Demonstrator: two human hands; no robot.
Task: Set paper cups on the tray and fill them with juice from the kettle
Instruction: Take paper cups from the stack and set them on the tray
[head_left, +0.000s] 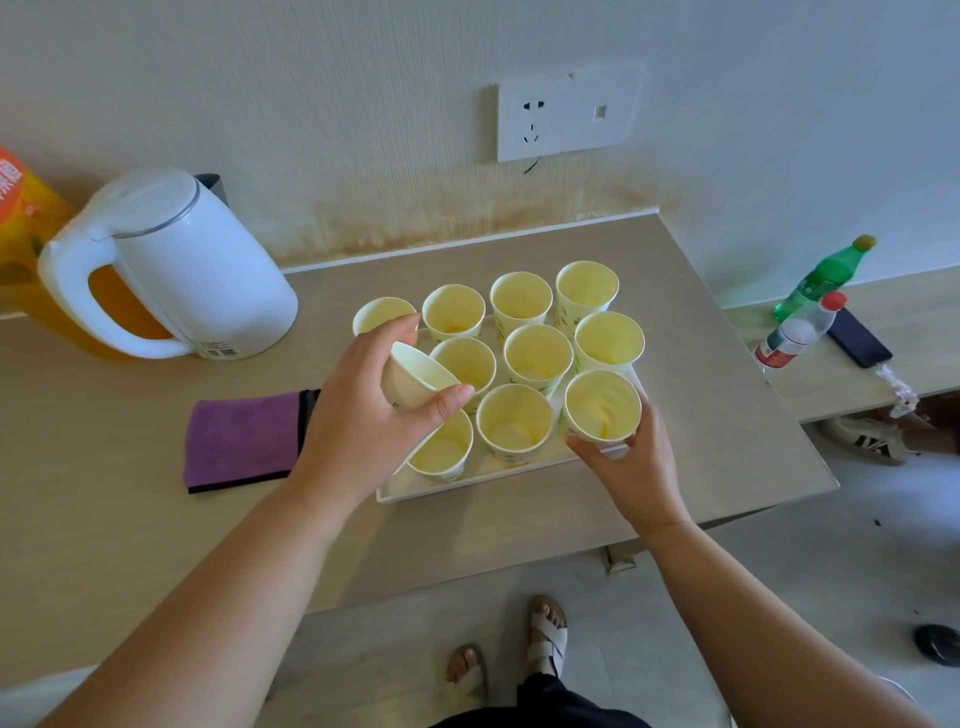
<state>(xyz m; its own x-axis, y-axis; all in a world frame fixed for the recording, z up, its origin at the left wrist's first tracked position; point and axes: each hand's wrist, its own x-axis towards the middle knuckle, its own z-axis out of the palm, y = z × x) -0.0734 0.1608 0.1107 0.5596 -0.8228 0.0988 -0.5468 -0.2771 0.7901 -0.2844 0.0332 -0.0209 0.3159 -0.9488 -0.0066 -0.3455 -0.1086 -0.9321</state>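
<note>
The left hand (374, 410) is gripping a tilted cup (415, 382) above the tray's (467, 483) left side. The right hand (634, 467) is clasping the near-right cup (602, 408).

Tray (467, 486) sits on table (675, 364), near its right end, close to the front edge. Cups (537, 356) stand in rows on the tray. Left hand (363, 410) holds a tilted cup (415, 382) over the tray's left side. Right hand (634, 467) grips the corner cup (601, 410) at the tray's near-right corner. Cloth (244, 441) lies just left of the tray. Kettle (182, 275) is left and behind the tray, with the juice bottle (21, 218) further left behind it. Wall socket (566, 117) is above and behind the tray. Well right of the tray, on a side ledge (909, 312): far bottle (826, 278), near bottle (795, 335), phone (857, 338) beside them.
</note>
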